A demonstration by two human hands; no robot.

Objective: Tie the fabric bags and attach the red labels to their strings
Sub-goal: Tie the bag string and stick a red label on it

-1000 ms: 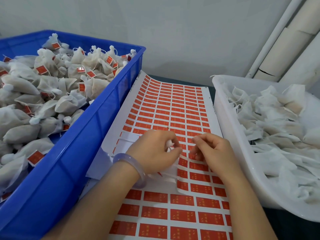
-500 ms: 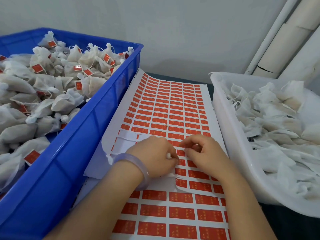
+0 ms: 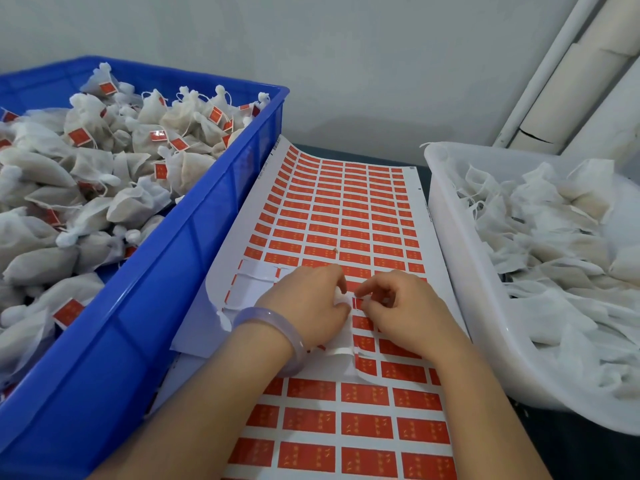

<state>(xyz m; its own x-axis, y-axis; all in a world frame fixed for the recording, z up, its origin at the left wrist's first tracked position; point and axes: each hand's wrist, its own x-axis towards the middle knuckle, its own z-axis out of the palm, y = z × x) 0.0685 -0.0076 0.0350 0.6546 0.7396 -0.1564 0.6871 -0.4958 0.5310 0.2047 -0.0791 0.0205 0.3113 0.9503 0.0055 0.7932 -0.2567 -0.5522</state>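
Both hands have drifted together mid-frame, left hand (image 3: 308, 303) pinching a bunched fabric bag (image 3: 341, 299), right hand (image 3: 405, 306) fingers (image 3: 374, 284) pinching a red label (image 3: 358, 302), so attaching's probably next.

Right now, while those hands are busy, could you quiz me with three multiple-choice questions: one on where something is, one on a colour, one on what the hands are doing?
1. Which holds the tied bags with red labels, the blue crate or the white tub? A the crate; B the tub; C both.
2. What colour is the bangle on the left wrist? A red; B pale purple; C green.
3. How do the left hand and right hand lie? A flat and apart; B fingers curled, close together over the label sheet; C each inside a bin.
Answers: 1 A, red labels show only among the crate's bags. 2 B, the ring at the wrist is lilac. 3 B, the left pinches a white scrap, the right a red label.
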